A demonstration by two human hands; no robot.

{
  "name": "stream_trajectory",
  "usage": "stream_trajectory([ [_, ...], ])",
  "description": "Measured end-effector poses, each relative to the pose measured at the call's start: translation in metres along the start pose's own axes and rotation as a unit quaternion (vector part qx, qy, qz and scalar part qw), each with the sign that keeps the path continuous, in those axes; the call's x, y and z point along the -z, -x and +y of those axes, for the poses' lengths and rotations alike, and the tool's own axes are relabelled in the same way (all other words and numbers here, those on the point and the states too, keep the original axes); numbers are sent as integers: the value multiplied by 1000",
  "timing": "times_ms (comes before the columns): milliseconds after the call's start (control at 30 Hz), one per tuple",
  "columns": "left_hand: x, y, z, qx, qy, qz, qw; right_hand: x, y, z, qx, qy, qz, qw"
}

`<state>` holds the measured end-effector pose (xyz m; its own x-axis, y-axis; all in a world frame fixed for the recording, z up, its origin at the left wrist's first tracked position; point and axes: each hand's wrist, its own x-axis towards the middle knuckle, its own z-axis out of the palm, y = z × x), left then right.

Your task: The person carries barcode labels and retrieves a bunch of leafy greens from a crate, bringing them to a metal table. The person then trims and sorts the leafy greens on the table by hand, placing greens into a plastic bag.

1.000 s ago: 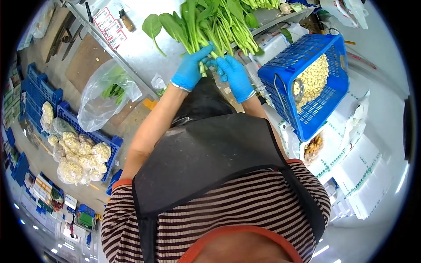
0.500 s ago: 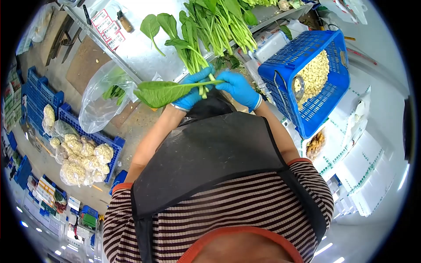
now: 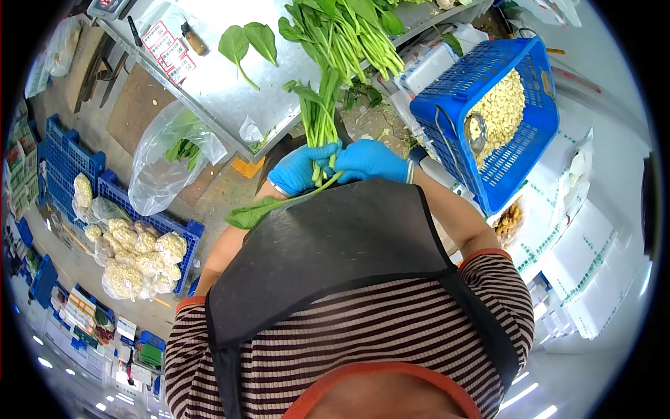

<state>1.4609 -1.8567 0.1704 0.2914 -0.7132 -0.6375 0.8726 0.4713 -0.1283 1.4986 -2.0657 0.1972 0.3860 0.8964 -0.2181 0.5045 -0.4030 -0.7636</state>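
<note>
My left hand (image 3: 300,170), in a blue glove, is closed around the stems of a small bunch of leafy greens (image 3: 319,115), whose leaves point away toward the metal table. Against it, my gloved right hand (image 3: 371,161) pinches a single leafy green stalk (image 3: 286,202) near its stem end. That stalk hangs to the left below my left hand, its leaf over the black apron (image 3: 328,237). On the metal table (image 3: 216,84) beyond lie a larger pile of leafy greens (image 3: 345,38) and two loose leaves (image 3: 248,45).
A blue basket (image 3: 513,192) of pale peeled cloves or beans (image 3: 504,112), with a metal scoop (image 3: 476,133), stands at right. To the left are a clear plastic bag (image 3: 157,164) with greens, bagged pale produce (image 3: 139,258), blue crates (image 3: 73,150), and price labels (image 3: 167,52).
Both hands have drawn closer to my body and together, bringing the bunch along. The single stalk, earlier held out level across my left hand, now droops below it.
</note>
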Motion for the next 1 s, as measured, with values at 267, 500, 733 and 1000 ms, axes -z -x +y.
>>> stream_trajectory([
  [267, -17, -25, 6, -255, 112, -102, 955, 18, -3, -16, -240, -273, 407, 838],
  [500, -25, 0, 35, -380, 68, -83, 919, 65, 35, 48, -372, -86, 642, 665],
  [733, -7, 15, 60, -404, -70, 45, 911, 95, -3, 54, -343, 93, 461, 813],
  [1000, 1, 7, 64, -368, -36, -6, 929, 18, -86, 104, -346, 10, 353, 869],
])
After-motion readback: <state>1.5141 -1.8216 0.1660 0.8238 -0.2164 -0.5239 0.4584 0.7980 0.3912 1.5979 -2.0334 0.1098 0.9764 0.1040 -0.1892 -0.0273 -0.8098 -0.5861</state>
